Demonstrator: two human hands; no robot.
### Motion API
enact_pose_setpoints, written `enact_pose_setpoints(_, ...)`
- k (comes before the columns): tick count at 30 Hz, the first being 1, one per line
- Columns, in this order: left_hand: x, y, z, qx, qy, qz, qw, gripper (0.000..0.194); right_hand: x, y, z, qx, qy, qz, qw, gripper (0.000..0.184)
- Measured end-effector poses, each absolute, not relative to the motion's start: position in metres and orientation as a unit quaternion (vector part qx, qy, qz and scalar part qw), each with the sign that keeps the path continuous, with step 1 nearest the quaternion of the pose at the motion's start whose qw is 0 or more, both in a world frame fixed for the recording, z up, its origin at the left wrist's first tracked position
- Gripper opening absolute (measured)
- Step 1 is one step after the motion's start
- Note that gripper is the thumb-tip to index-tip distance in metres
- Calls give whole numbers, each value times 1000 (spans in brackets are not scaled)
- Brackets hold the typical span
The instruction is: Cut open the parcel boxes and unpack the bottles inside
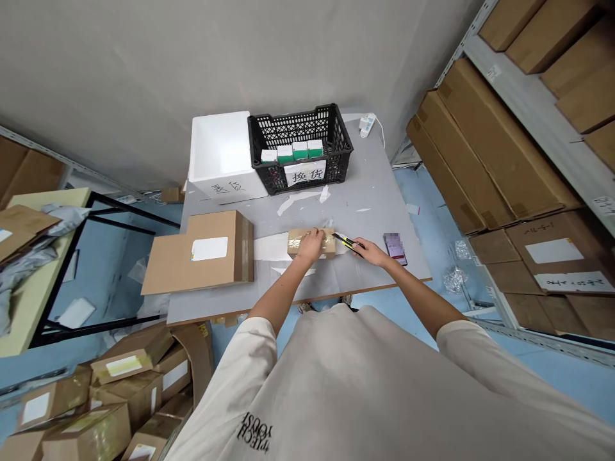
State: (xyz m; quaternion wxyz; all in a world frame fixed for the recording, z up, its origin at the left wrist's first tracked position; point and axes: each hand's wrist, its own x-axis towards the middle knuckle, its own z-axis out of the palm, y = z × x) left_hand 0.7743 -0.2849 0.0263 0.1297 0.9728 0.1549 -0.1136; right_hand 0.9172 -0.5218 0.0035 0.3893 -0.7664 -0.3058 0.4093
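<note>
A small taped cardboard box [295, 246] lies near the front middle of the table. My left hand [311, 243] grips it from above, fingers bent over its top. In my right hand [369, 250] is a yellow and black utility knife [344, 241], fingers wrapped round its handle. The knife's tip points left at the box's right end; whether the blade touches the box I cannot tell. Left of the small box stands a larger cardboard box [211, 266] with a white label and a flap spread to the left. To the right of my right hand lies a phone [394, 247].
At the back of the grey table [369, 186] stand a white foam box [225, 182] and a black crate [301, 174] with several green-and-white boxes. A power strip [367, 125] lies at the back right. Shelves of cartons [500, 153] flank the right; parcels [129, 384] pile up lower left.
</note>
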Motion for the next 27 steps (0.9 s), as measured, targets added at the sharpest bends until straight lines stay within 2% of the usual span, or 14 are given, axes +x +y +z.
enact_pose_setpoints(5,780,-283,20,975,147,-107,127,38,913,-522,-2,-795,-402,313,330,36)
enact_pose_setpoints(8,780,-282,15,978,146,-90,121,36,913,-525,-6,-807,-432,277,292,40)
enact_pose_setpoints(20,792,-280,13,961,208,-126,131,38,913,-528,-3,-807,-473,260,238,42)
enact_pose_setpoints(23,790,-280,14,969,181,-119,115,36,914,-527,-2,-809,-474,257,235,42)
enact_pose_setpoints(27,777,-286,12,981,140,-77,106,45,914,-527,-1,-808,-471,264,236,43)
